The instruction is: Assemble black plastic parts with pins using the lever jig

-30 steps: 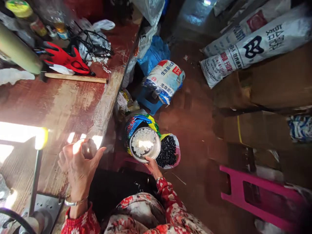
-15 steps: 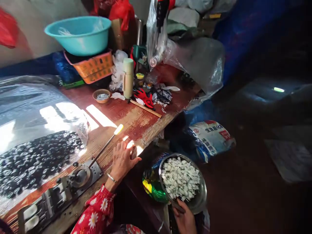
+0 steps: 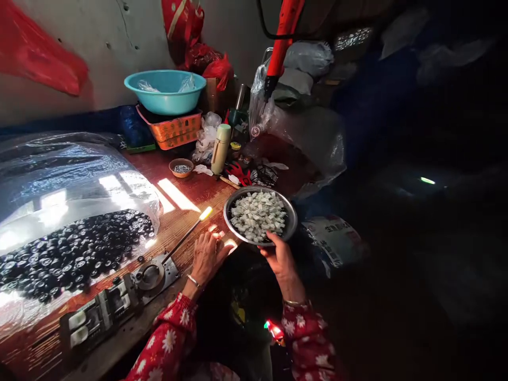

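Observation:
My right hand grips the near rim of a round metal bowl, thumb over the edge. Small white pieces fill the bowl, which is level at the table's front edge. My left hand rests palm down by the same edge, its thumb apart from the fingers, and I see nothing held in it. Left of that hand sits a metal hand-press fixture with a lever whose yellow-white grip points away from me. Farther left lie many black round parts spilling from a clear plastic bag.
On the wooden table stand a small brown bowl of metal pins, a pale thermos and red gloves. Behind them, a turquoise basin sits on an orange basket. A printed sack lies below on the right.
My right hand has raised the metal bowl from low beside the table up to the table's edge. My left hand stays by the edge. The view has shifted.

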The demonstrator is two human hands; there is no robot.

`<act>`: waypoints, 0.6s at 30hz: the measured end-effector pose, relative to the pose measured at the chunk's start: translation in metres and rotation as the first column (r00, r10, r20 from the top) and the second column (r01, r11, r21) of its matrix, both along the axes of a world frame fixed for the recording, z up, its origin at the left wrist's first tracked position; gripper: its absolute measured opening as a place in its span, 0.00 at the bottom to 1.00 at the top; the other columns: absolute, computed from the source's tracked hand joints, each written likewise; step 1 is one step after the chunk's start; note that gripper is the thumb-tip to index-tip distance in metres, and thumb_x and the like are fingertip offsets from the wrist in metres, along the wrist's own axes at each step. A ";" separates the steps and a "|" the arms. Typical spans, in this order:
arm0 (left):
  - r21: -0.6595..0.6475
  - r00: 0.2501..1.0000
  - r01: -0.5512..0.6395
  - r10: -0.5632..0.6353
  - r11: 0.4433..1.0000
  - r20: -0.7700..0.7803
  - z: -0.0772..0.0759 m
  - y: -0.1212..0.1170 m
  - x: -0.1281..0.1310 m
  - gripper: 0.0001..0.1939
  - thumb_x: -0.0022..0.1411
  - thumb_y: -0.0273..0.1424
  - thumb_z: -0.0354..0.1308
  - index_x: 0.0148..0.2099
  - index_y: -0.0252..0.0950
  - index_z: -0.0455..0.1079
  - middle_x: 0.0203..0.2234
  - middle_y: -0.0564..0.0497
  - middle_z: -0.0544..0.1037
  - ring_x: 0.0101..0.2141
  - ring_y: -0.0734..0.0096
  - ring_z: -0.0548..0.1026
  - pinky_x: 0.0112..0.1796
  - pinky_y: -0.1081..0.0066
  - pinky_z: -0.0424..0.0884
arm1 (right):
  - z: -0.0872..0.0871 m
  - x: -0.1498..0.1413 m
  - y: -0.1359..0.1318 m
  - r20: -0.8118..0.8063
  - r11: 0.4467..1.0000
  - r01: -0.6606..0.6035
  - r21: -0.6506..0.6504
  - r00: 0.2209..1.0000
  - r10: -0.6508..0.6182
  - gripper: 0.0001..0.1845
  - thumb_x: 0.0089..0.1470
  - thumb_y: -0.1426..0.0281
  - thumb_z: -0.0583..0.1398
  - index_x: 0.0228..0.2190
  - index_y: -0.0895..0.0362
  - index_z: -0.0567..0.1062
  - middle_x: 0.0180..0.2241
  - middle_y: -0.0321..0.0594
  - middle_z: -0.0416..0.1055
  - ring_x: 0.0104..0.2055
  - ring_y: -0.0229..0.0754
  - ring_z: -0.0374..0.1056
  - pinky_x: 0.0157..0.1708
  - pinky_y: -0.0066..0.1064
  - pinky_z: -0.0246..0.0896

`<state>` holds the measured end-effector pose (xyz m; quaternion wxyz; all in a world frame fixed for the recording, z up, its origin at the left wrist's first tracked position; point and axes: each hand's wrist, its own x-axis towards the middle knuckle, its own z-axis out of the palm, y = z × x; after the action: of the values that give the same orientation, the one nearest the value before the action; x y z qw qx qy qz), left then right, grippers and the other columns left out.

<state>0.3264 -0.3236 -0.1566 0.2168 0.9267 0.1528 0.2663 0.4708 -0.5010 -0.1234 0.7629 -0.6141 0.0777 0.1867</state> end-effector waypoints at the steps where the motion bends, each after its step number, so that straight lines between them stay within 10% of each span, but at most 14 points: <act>1: 0.000 1.000 -0.011 0.011 1.000 0.000 -0.001 0.001 0.001 0.16 0.71 0.45 0.63 0.52 0.39 0.73 0.45 0.44 0.79 0.45 0.56 0.75 0.46 0.59 0.69 | 0.002 0.005 0.012 -0.010 1.000 -0.010 0.004 1.000 0.010 0.21 0.38 0.56 0.73 0.30 0.55 0.77 0.26 0.39 0.76 0.21 0.40 0.70 0.13 0.27 0.56; 6: 0.027 1.000 -0.006 0.006 1.000 0.018 -0.005 0.007 0.007 0.13 0.72 0.42 0.61 0.49 0.39 0.71 0.43 0.44 0.79 0.46 0.54 0.75 0.45 0.60 0.68 | 0.002 0.024 0.054 0.057 0.974 -0.137 -0.178 0.987 0.149 0.32 0.60 0.39 0.61 0.27 0.56 0.75 0.17 0.39 0.71 0.15 0.37 0.63 0.11 0.26 0.53; 11: 0.054 0.999 0.020 -0.018 0.998 -0.037 -0.004 0.016 0.009 0.16 0.70 0.45 0.60 0.47 0.37 0.71 0.41 0.42 0.78 0.45 0.53 0.74 0.48 0.57 0.68 | -0.004 0.030 0.071 0.078 0.958 -0.097 -0.269 0.989 0.122 0.28 0.62 0.45 0.65 0.24 0.55 0.74 0.12 0.32 0.62 0.14 0.34 0.58 0.14 0.23 0.48; 15: 0.073 0.991 0.079 -0.071 0.994 -0.110 -0.005 0.024 0.015 0.22 0.69 0.48 0.60 0.49 0.33 0.71 0.44 0.41 0.79 0.48 0.53 0.74 0.53 0.54 0.66 | -0.032 0.017 0.040 0.318 0.955 -0.128 -0.269 0.924 0.214 0.26 0.66 0.44 0.61 0.38 0.55 0.79 0.19 0.30 0.69 0.18 0.33 0.62 0.22 0.24 0.58; 18: 0.097 0.989 0.051 -0.037 0.994 -0.143 -0.011 0.031 0.020 0.25 0.66 0.51 0.60 0.49 0.33 0.73 0.46 0.40 0.79 0.51 0.50 0.73 0.55 0.50 0.66 | -0.070 -0.018 -0.024 0.284 0.929 0.107 -0.355 0.959 -0.001 0.24 0.67 0.46 0.59 0.47 0.51 0.80 0.24 0.27 0.72 0.25 0.32 0.67 0.31 0.24 0.64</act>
<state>0.3464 -0.2927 -0.1680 0.1644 0.9560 0.1338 0.2026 0.4527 -0.5246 -0.1930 0.6430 -0.7633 0.0198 0.0592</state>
